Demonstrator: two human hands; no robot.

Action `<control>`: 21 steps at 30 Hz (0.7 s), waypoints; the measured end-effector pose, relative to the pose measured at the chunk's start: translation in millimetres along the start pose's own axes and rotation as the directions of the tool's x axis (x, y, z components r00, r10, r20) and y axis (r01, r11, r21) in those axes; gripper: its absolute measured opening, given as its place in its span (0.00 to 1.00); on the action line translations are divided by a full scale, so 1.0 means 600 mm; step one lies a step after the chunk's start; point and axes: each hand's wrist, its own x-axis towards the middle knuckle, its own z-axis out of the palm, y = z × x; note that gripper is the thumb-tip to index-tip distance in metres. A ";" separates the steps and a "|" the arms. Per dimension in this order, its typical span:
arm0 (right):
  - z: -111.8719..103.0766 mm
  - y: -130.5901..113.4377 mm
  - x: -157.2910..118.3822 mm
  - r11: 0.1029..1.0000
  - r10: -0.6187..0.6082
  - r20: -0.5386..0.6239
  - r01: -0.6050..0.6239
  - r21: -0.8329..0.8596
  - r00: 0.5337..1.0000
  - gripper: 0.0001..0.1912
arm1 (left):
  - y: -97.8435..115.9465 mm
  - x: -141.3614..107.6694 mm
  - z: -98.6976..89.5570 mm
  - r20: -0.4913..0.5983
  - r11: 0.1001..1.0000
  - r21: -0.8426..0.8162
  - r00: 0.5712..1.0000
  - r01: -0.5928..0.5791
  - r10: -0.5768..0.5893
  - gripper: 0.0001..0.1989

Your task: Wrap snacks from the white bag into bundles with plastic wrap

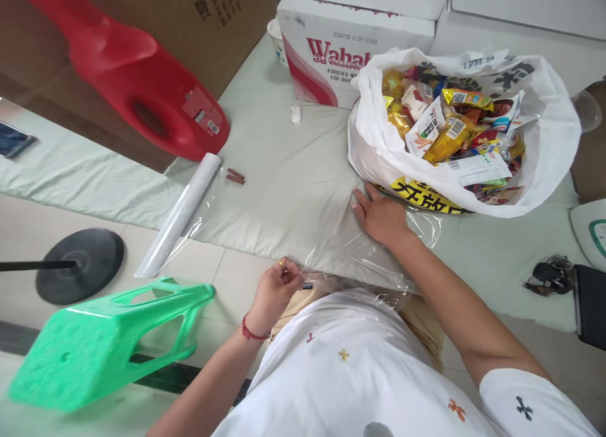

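A sheet of transparent plastic film [331, 235] stretches over the cloth-covered table, hard to make out apart from its shine and wrinkles. Its roll [182, 213] lies aslant at the table's front edge, on the left. My left hand [279, 288] pinches the near edge of the film between thumb and fingers, just past the table edge. Spread on the film, my right hand [383, 219] presses down with its fingers apart, beside a white plastic bag [549, 165] full of packaged snacks [454, 137].
A red jug [137, 77] stands left of a Wahaha carton [312, 58]. Two small brown sticks [235, 176] and a white scrap [296, 114] lie on the table. A green plastic stool [95, 345] is at lower left, keys [552, 274] at right.
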 end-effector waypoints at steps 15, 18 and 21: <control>0.066 -0.005 0.015 0.960 0.031 -0.228 0.034 0.277 0.973 0.30 | 0.182 0.040 0.205 0.188 0.447 0.437 0.565 -0.780 0.803 0.19; 0.069 0.023 0.012 0.949 -0.042 -0.222 0.108 0.297 0.974 0.30 | 0.144 0.100 0.230 0.314 0.371 0.656 0.685 -0.657 0.658 0.26; 0.070 0.060 0.006 0.890 -0.191 -0.309 0.297 0.346 0.932 0.30 | 0.105 0.133 0.206 0.393 0.240 0.762 0.723 -0.602 0.568 0.29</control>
